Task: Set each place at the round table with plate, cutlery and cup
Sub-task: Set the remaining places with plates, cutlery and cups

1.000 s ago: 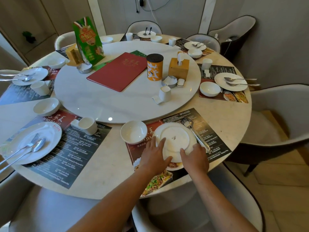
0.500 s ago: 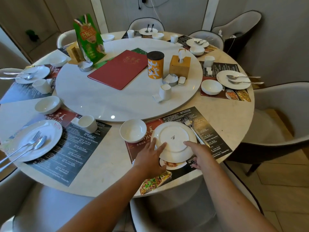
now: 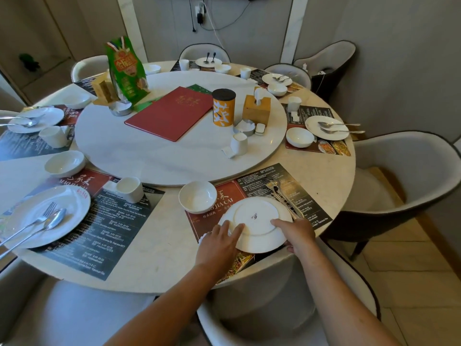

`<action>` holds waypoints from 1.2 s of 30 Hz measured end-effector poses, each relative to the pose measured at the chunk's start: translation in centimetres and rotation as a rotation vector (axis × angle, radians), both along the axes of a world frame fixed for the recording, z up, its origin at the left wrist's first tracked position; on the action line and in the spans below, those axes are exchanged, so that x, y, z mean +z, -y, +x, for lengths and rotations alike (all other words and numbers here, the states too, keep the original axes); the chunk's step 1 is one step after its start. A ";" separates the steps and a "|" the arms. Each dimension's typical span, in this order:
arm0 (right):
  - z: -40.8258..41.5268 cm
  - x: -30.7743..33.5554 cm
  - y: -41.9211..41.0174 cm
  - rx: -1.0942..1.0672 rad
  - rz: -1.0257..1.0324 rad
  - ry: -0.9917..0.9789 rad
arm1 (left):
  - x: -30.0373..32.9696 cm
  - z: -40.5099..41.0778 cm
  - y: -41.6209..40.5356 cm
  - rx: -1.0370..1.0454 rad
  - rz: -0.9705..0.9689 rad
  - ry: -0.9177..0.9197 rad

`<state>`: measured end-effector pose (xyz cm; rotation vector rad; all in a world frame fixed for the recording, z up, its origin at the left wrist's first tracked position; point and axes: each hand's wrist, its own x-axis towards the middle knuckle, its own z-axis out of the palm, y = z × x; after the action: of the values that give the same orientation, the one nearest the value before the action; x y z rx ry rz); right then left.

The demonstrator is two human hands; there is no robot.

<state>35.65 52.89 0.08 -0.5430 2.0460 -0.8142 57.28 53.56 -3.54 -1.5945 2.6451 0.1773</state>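
Observation:
A white plate [image 3: 257, 221] lies upside down at the near place, on a dark printed placemat [image 3: 294, 176], with its near rim raised over the table edge. My left hand [image 3: 218, 243] rests straight fingers on the plate's left rim. My right hand [image 3: 298, 233] grips the right rim, thumb on top and fingers underneath. A fork and spoon [image 3: 279, 194] lie on the mat just right of the plate, and a small white bowl [image 3: 198, 199] sits to its left. A white cup [image 3: 239, 144] stands on the turntable [image 3: 162, 156] beyond this place.
Other places around the round table [image 3: 154, 253] hold plates, cutlery, bowls and cups, such as the left one [image 3: 47, 213]. The turntable carries a red menu [image 3: 172, 113], an orange canister [image 3: 223, 107], a tissue box [image 3: 257, 109] and a green bag [image 3: 126, 71]. Grey chairs [image 3: 404, 176] ring the table.
The plate has slid toward me and its near edge has lifted. My right hand went from beside the rim to gripping it; my left hand stays on the left rim.

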 end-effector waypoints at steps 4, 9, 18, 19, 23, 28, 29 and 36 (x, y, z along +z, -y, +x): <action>0.6 1.1 -1.0 -0.004 -0.071 -0.053 | 1.8 0.7 -0.7 -0.027 -0.078 -0.056; 1.0 3.2 -1.3 -0.048 -0.206 -0.088 | 3.4 1.4 -1.0 0.040 -0.268 -0.244; -1.8 3.2 1.5 0.174 -0.325 -0.085 | 6.7 -1.1 1.5 0.493 -0.135 -0.498; -2.2 2.7 1.7 0.219 -0.307 -0.093 | 6.2 -1.3 1.7 0.523 -0.105 -0.519; -3.7 1.3 2.4 0.339 -0.273 -0.102 | 4.1 -1.8 2.3 0.619 -0.005 -0.597; -4.9 -0.4 2.9 0.467 -0.191 -0.213 | 2.2 -2.7 3.0 0.748 0.115 -0.667; -5.0 -0.7 3.0 0.477 -0.165 -0.240 | 1.9 -2.8 3.3 0.774 0.152 -0.674; -5.4 -2.6 2.9 0.501 -0.079 -0.277 | 0.5 -3.1 4.6 0.924 0.336 -0.746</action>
<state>30.28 50.03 -2.50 -1.2101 1.9929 -0.5388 54.15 48.92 -3.04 -2.8250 1.7444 1.3706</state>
